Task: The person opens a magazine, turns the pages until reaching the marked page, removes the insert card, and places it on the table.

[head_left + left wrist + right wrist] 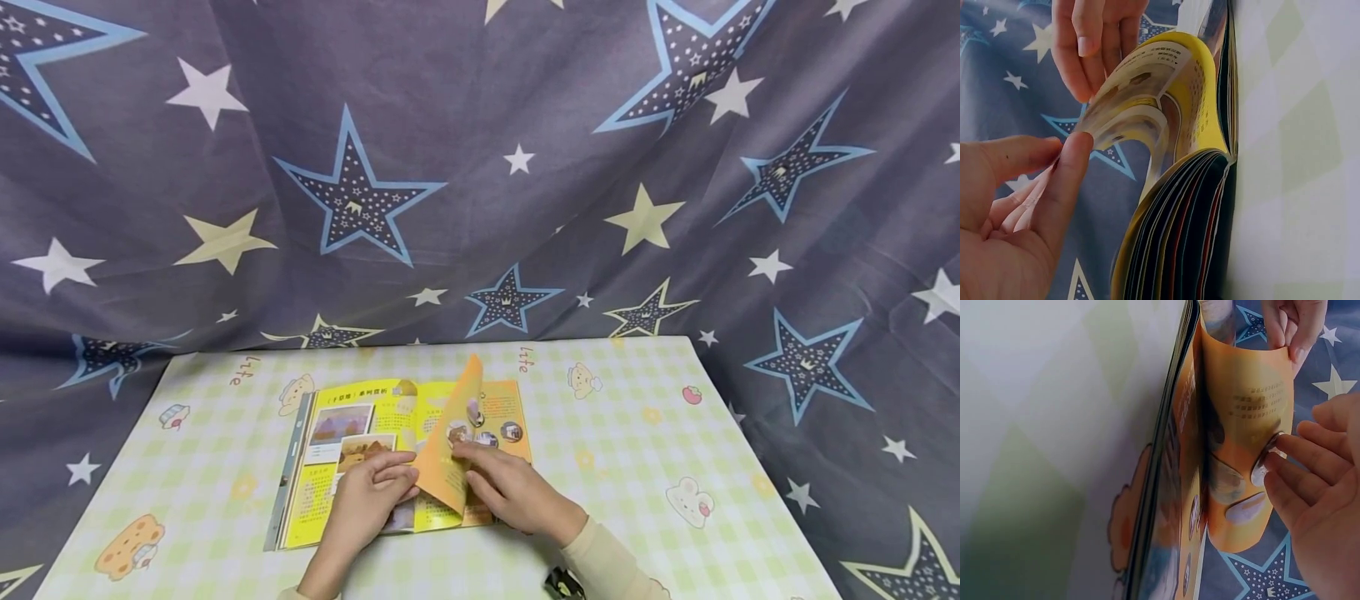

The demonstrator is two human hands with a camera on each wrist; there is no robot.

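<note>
An open magazine (318,496) lies on the table, yellow pages on the left and an orange page on the right. One leaf (444,475) stands raised between them, orange on one side and bowed in the wrist views. The left hand (369,500) pinches this leaf by its near outer corner, between thumb and fingers, as the left wrist view shows. With fingers extended, the right hand (1329,481) touches the orange side of the leaf. Round pictures and lines of print (1257,403) show on that side.
A pale green checked cloth (622,500) with cartoon prints covers the table. Behind and to the right hangs a dark curtain (480,208) with stars. A small black object (562,583) is at the near edge, beside the right sleeve (611,567).
</note>
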